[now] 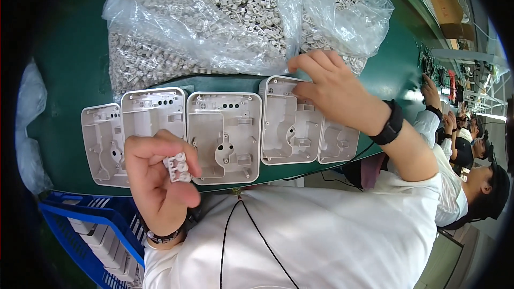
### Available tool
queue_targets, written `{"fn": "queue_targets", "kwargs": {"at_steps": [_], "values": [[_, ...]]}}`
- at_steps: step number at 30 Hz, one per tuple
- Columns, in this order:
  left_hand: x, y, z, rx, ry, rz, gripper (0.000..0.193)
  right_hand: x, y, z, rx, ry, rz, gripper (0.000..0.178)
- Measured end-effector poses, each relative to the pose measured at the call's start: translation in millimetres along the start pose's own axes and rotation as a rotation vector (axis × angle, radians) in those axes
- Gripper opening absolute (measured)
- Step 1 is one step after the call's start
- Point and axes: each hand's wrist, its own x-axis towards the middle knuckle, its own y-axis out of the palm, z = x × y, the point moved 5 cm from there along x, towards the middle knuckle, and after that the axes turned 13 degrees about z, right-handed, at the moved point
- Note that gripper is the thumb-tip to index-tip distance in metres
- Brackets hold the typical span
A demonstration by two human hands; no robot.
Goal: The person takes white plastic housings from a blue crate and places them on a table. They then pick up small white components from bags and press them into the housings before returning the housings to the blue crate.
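From the head camera, a worker's left hand [160,176] curls nearly closed around small white plastic parts [178,168], which sit between the bent fingertips above and the thumb below. The cluster's long axis runs roughly up and down the view, away from the worker's body, its rounded ends pointing right toward the fingertips.

The right hand [298,79] reaches over the upper part of a pale open housing [278,112], fourth from left in a row of five, thumb and forefinger parted in a moderate gap; whether its fingers hold anything cannot be told. Beyond, a clear plastic bag [214,56] of similar parts lies on the green table [67,88].
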Motion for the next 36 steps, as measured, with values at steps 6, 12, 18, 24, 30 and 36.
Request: {"fn": "queue_targets", "kwargs": {"at_steps": [6, 12, 18, 24, 30, 36], "values": [[11, 12, -14, 0.375, 0.041, 0.021, 0.039, -19, -31, -8, 0.190, -0.058, -0.163, 0.022], [21, 40, -29, 0.368, 0.000, 0.007, 0.031, -28, -87, 58, 0.358, -0.200, -0.470, 0.026], [38, 61, -70, 0.581, 0.072, 0.191, 0.024, -51, -113, 82, 0.247, -0.324, -0.748, 0.022], [49, 69, -106, 0.822, 0.039, 0.230, 0.021, -51, -133, 87, 0.072, -0.289, -0.864, 0.018], [58, 41, -118, 0.809, -0.021, 0.219, 0.019, -22, -165, 93, 0.113, -0.242, -0.723, 0.014], [52, 11, -123, 0.961, -0.037, 0.151, 0.019, 34, -113, 71, 0.118, -0.258, -0.541, 0.010]]}}
